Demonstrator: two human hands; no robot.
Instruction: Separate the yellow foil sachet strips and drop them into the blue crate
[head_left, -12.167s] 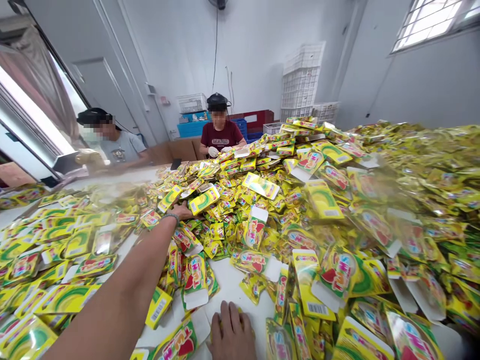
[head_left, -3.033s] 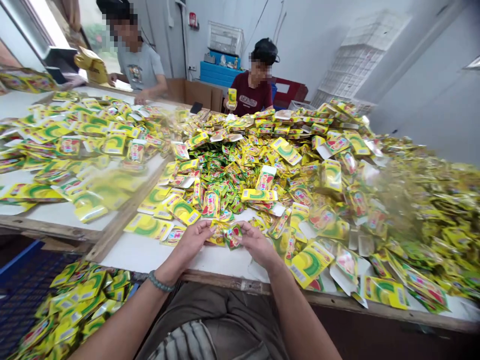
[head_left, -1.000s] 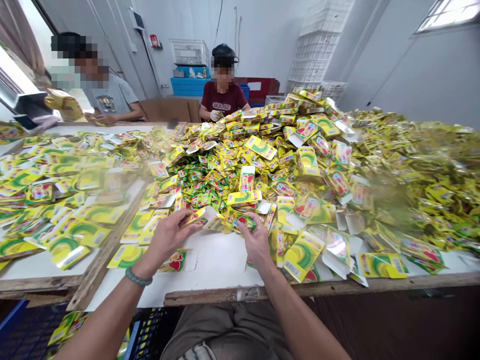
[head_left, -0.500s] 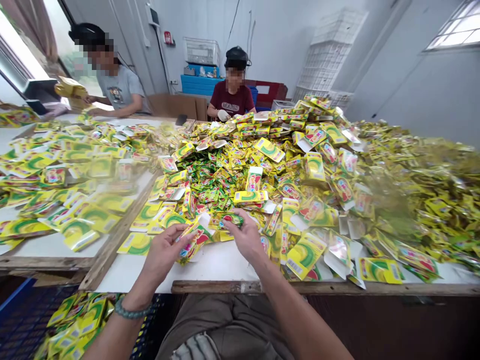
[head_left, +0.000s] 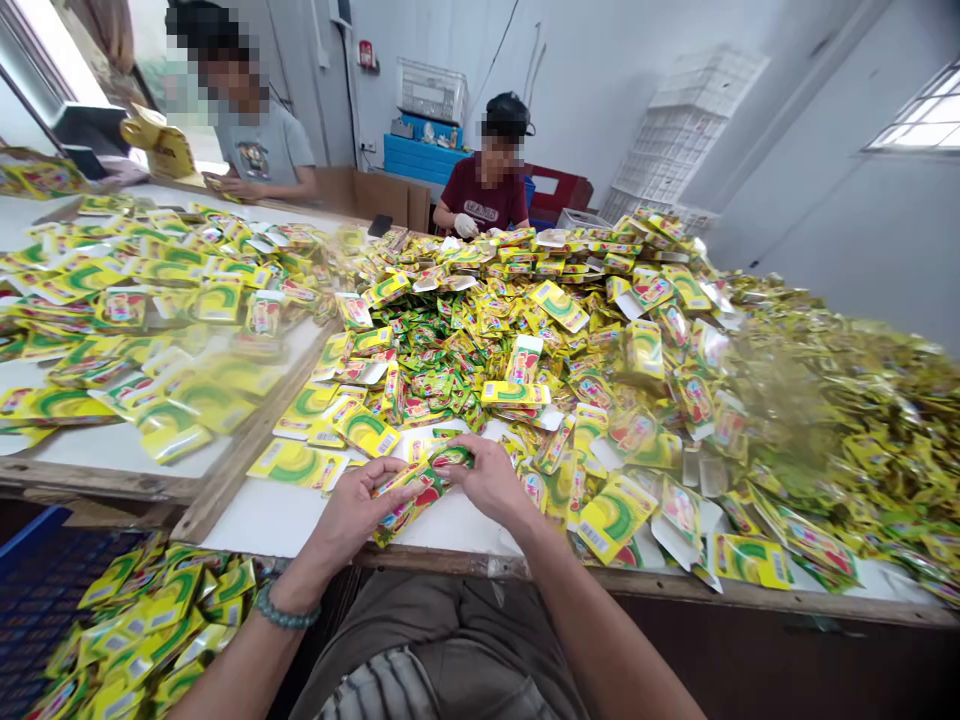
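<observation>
My left hand (head_left: 346, 522) is closed around a small yellow printed box (head_left: 401, 508), held tilted just above the table's front edge. In my right hand (head_left: 489, 482), fingers and thumb pinch a small green and red sachet (head_left: 451, 456). The sachet meets the upper right end of the box; how far it reaches inside is hidden by my fingers. Behind both hands lies a heap of loose green sachets (head_left: 431, 345), with yellow boxes (head_left: 516, 394) strewn on and around it.
A blue crate (head_left: 37, 575) of filled-looking yellow packs (head_left: 161, 610) stands below the table at left. A wooden strip (head_left: 247, 430) divides the white tabletop. Large piles of yellow packs (head_left: 862, 400) spread right. Two people (head_left: 484, 190) sit across the table.
My right hand has brought the sachet left against the end of the box. The view has shifted slightly. The person at far left has lowered a hand from the yellow carton.
</observation>
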